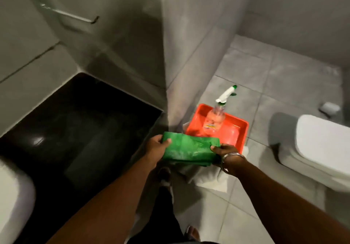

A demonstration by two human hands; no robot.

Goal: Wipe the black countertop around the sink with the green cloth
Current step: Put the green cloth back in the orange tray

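The folded green cloth (191, 148) hangs in the air just past the right edge of the black countertop (75, 130), above the floor. My left hand (158, 146) grips its left end and my right hand (225, 154), with a metal bangle on the wrist, grips its right end. The glossy black countertop fills the left middle of the view, with the white sink (13, 202) at its near left corner, only partly in view.
An orange tray (238, 130) on the grey tiled floor holds a clear spray bottle (216, 119) with a white and green trigger. A white toilet (322, 149) stands at the right. A grey wall corner (166, 64) rises beside the countertop. White towel (212, 179) lies under the tray.
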